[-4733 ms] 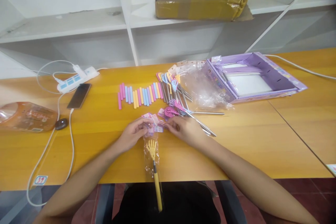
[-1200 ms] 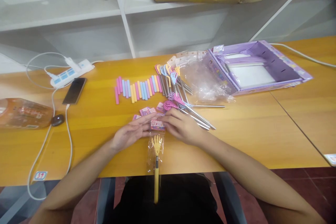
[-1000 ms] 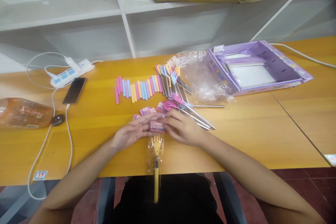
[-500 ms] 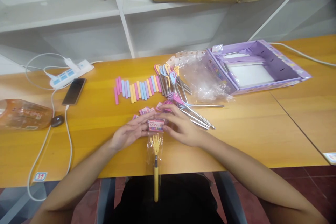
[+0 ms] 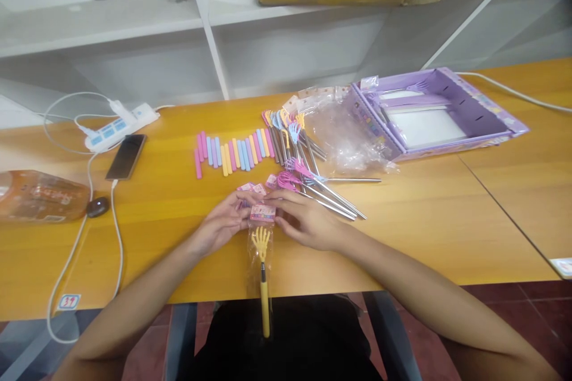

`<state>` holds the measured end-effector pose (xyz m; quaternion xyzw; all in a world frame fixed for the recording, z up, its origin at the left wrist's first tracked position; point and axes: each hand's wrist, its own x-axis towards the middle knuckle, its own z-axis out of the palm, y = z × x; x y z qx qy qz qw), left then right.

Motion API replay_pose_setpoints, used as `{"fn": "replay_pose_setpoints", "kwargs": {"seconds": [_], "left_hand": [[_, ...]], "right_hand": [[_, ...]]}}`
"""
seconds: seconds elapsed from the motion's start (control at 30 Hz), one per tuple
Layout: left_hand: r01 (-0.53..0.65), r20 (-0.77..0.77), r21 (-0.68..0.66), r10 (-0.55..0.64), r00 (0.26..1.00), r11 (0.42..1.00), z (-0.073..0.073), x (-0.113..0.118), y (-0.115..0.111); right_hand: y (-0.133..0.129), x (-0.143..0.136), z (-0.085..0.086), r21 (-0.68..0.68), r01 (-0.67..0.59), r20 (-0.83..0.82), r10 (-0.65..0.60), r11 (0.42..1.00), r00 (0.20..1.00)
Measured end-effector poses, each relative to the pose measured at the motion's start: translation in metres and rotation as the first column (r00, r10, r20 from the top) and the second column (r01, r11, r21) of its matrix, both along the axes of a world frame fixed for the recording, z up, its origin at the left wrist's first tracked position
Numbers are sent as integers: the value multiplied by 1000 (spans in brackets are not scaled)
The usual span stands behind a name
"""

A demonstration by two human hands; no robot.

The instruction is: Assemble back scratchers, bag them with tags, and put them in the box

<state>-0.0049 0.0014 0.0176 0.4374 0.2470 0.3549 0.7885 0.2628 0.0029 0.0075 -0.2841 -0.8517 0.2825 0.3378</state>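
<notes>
A yellow back scratcher (image 5: 265,303) lies in a clear plastic bag (image 5: 251,262), its handle reaching past the table's front edge. At the bag's top is a pink printed header card (image 5: 263,213). My left hand (image 5: 222,223) grips the card's left side with bent fingers. On the opposite side, my right hand (image 5: 310,220) has its fingers over the top and its thumb at the lower right edge. Several loose pink cards (image 5: 251,188) lie just beyond my fingers, partly hidden. Pink back scratcher heads on metal rods (image 5: 333,199) rest beyond my right hand.
Coloured handle tubes (image 5: 236,153) are lined up at centre, beside a pile of back scratchers (image 5: 292,131). Clear bags (image 5: 344,131) and a purple box (image 5: 397,146) lie to the right. A phone (image 5: 127,156), power strip (image 5: 120,126), cables and an orange container (image 5: 42,195) occupy the left.
The bagged back scratcher and its card have shifted slightly left. My left fingers have bent in from a straighter pose, and my right hand has drawn a little nearer to me.
</notes>
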Motion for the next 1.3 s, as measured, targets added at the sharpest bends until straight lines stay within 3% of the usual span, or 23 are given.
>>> {"fn": "replay_pose_setpoints", "kwargs": {"seconds": [0.1,0.23,0.33,0.53,0.93,1.3], "left_hand": [[-65,-88,35,68,994,997,-8,0,-1],[32,-302,5,-29,953,999,-18,-1,0],[48,-372,-19,-51,927,999,-19,1,-1],[-31,-380,-59,6,925,998,-14,3,-2],[-74,-334,2,70,940,997,-16,3,-3],[-90,-410,29,94,907,996,-16,5,-3]], "right_hand": [[0,1,3,13,31,8,-31,999,999],[0,1,3,24,58,3,-58,998,998],[-1,1,2,47,20,-28,-19,999,999],[0,3,2,137,-44,-40,50,990,998],[-2,6,7,201,-154,36,150,967,988],[-3,5,9,134,-189,43,184,973,982]]}}
